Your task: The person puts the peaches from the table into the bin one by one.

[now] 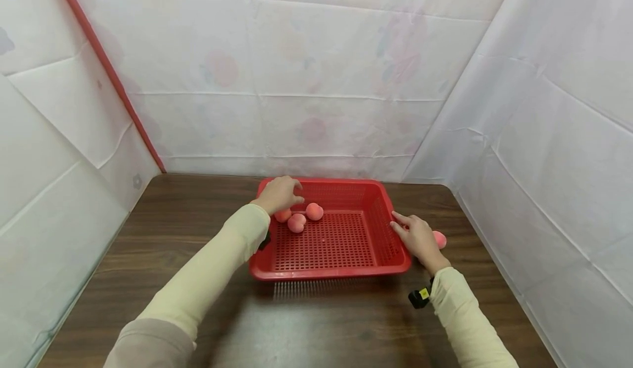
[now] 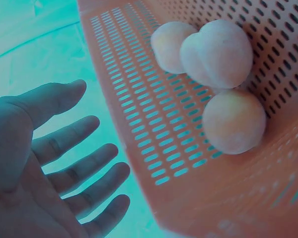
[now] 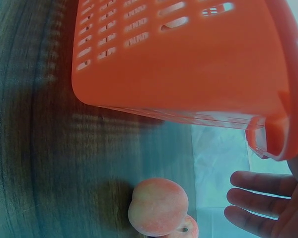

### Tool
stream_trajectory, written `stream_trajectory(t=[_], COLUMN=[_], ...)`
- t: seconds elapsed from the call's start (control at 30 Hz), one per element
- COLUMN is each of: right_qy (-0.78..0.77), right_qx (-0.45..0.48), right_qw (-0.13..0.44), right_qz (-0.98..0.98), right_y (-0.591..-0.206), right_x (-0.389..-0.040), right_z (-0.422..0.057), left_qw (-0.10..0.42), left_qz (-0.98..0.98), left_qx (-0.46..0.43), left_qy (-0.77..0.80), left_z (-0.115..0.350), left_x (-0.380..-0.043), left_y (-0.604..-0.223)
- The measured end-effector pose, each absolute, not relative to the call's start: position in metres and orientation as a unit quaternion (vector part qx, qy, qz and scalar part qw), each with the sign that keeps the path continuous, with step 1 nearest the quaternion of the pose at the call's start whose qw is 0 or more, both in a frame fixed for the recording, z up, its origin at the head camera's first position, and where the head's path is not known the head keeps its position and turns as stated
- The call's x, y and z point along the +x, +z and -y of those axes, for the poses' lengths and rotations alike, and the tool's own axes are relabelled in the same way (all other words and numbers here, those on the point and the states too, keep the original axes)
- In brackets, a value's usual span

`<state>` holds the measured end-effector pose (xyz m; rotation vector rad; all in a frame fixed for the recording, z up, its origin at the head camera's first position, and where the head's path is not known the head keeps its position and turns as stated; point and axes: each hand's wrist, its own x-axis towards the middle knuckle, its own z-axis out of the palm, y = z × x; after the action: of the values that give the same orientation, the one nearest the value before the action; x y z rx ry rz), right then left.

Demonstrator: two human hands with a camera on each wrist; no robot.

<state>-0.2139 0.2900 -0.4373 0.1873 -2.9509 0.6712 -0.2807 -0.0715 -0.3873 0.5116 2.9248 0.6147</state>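
A red plastic basket (image 1: pixel 323 273) with slotted walls stands on the table. Three peaches, one of them a peach (image 1: pixel 296 223) with a visible cleft, lie at its left end. Over that end hovers my left hand (image 1: pixel 278 194), its fingers spread and nothing in them; the left wrist view shows the palm (image 2: pixel 15 198) apart from the peaches (image 2: pixel 234 122). My right hand (image 1: pixel 419 239) is at the basket's right rim, several fingers extended; its thumb and index finger are hidden in the right wrist view. Below it, two peaches (image 3: pixel 158 207) lie on the table outside the basket.
The dark wood-grain table (image 1: pixel 178 236) bears everything. White patterned sheeting (image 1: pixel 316 71) hangs behind and along both sides, with a red strip (image 1: pixel 109 71) at the left corner. A wrist camera (image 1: pixel 419 297) sits at the right sleeve.
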Motion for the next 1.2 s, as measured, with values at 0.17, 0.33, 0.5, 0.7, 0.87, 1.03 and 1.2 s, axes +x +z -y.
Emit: stream_trajectory(t=[0.17, 0.33, 0.5, 0.7, 0.87, 1.03, 1.2], right_qy=[0.218, 0.217, 0.217, 0.214, 0.216, 0.219, 0.218], right_qx=[0.054, 0.060, 0.062, 0.054, 0.053, 0.054, 0.057], right_qw=[0.053, 0.066, 0.064, 0.055, 0.054, 0.052, 0.056], right_qz=[0.973, 0.972, 0.972, 0.974, 0.973, 0.973, 0.973], right_y=[-0.439, -0.440, -0.439, -0.438, -0.438, -0.440, -0.441], right_x=[-0.211, -0.211, -0.212, -0.213, -0.213, -0.212, -0.212], right_z=[-0.292, -0.294, -0.294, -0.291, -0.290, -0.290, -0.289], left_qw=[0.052, 0.041, 0.042, 0.050, 0.053, 0.050, 0.052], left_qz=[-0.963, -0.962, -0.962, -0.961, -0.962, -0.964, -0.965], left_qx=[0.175, 0.182, 0.177, 0.162, 0.151, 0.140, 0.132], left_qy=[0.198, 0.199, 0.205, 0.217, 0.221, 0.221, 0.219], left_z=[0.074, 0.080, 0.089, 0.100, 0.110, 0.121, 0.132], left_x=[-0.278, -0.276, -0.275, -0.272, -0.269, -0.267, -0.264], left_y=[-0.378, -0.371, -0.367, -0.365, -0.365, -0.367, -0.368])
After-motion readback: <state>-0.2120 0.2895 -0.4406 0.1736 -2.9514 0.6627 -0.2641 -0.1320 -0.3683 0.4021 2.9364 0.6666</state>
